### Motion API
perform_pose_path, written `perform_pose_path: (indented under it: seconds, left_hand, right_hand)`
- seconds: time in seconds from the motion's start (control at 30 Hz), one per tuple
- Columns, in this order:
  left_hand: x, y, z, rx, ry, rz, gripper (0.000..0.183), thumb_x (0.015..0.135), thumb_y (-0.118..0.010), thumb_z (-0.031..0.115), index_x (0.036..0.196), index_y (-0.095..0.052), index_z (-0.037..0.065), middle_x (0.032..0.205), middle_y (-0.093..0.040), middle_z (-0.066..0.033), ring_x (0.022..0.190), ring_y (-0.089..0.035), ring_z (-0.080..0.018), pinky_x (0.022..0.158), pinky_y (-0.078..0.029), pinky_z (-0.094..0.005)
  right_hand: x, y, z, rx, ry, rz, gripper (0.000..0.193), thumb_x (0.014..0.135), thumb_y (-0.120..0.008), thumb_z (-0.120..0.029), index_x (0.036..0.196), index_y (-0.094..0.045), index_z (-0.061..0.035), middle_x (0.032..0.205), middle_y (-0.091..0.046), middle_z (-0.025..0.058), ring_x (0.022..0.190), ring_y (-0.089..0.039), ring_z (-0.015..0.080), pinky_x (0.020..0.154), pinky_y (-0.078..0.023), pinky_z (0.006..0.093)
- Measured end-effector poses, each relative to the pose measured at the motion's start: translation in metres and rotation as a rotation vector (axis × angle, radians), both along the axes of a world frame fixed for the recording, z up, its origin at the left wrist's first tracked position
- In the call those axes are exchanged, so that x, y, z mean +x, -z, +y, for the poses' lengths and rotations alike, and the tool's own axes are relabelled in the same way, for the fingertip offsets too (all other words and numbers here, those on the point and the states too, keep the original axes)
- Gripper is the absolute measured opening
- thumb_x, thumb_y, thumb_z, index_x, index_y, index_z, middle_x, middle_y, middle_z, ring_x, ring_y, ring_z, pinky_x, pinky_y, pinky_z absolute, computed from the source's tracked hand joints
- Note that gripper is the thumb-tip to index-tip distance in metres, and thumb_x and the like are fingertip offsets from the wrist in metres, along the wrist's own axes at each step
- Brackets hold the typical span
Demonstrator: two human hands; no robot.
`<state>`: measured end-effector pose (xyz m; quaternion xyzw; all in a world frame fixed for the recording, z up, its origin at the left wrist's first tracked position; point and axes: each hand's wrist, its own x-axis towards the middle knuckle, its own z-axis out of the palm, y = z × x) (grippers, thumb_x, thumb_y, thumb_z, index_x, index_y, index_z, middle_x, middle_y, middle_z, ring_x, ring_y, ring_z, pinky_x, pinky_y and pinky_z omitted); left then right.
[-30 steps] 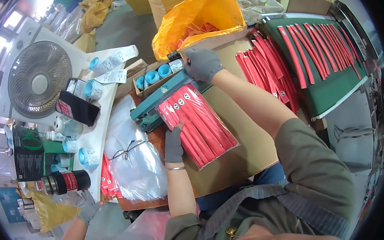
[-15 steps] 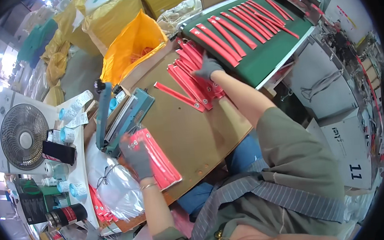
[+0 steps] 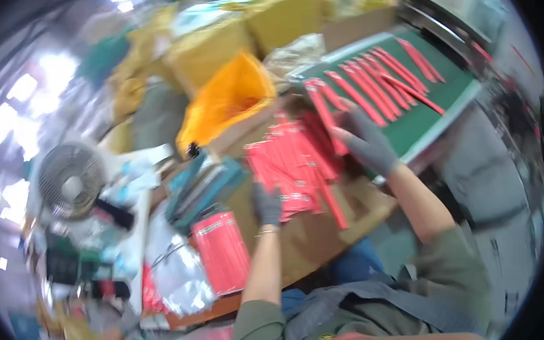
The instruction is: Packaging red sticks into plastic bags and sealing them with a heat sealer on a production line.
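Resting on a loose heap of red packets [image 3: 291, 168] on the cardboard-covered bench, the gloved left hand [image 3: 266, 203] presses flat, grasping nothing; the right hand [image 3: 365, 142] seems — through blur — to pinch one slim packet. Light, slippery, bendy — best pinched mid-length. A bagged red bundle [image 3: 223, 250] lies lower left.

Brown worktable [image 3: 303, 244] carries red packets [image 3: 288, 169].

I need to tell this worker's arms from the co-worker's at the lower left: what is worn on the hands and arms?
Both hands, left and right, wear dark grey knit gloves. A thin bracelet circles the left wrist. The forearms are bare below olive-green sleeves pushed up near the elbows. The picture is blurred, so finer markings cannot be made out.
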<state>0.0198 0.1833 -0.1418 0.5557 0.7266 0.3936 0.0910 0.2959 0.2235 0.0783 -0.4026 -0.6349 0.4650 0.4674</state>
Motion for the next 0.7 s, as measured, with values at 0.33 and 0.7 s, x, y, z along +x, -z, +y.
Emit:
perform_pose_path:
  seconds: [0.33, 0.7]
  left_hand:
    - [-0.003, 0.006, -0.029, 0.010, -0.024, -0.170, 0.059, 0.087, -0.056, 0.039, 0.126, -0.046, -0.004, 0.115, -0.056, -0.0285, 0.109, -0.053, -0.0391, 0.095, -0.041, -0.0428]
    - [0.007, -0.005, -0.046, -0.017, 0.121, 0.051, 0.054, 0.093, -0.049, 0.035, 0.126, -0.046, -0.008, 0.127, -0.048, -0.0279, 0.119, -0.046, -0.0376, 0.102, -0.034, -0.0390]
  right_hand:
    - [-0.074, -0.116, -0.124, 0.865, -0.817, -0.013, 0.043, 0.077, -0.068, -0.023, 0.113, -0.053, -0.0045, 0.095, -0.057, 0.0154, 0.089, -0.057, 0.0353, 0.077, -0.046, 0.0426]
    - [0.017, -0.098, -0.160, 0.589, -0.670, -0.001, 0.038, 0.077, -0.066, -0.021, 0.110, -0.056, -0.0045, 0.099, -0.057, 0.0172, 0.093, -0.057, 0.0324, 0.081, -0.045, 0.0413]
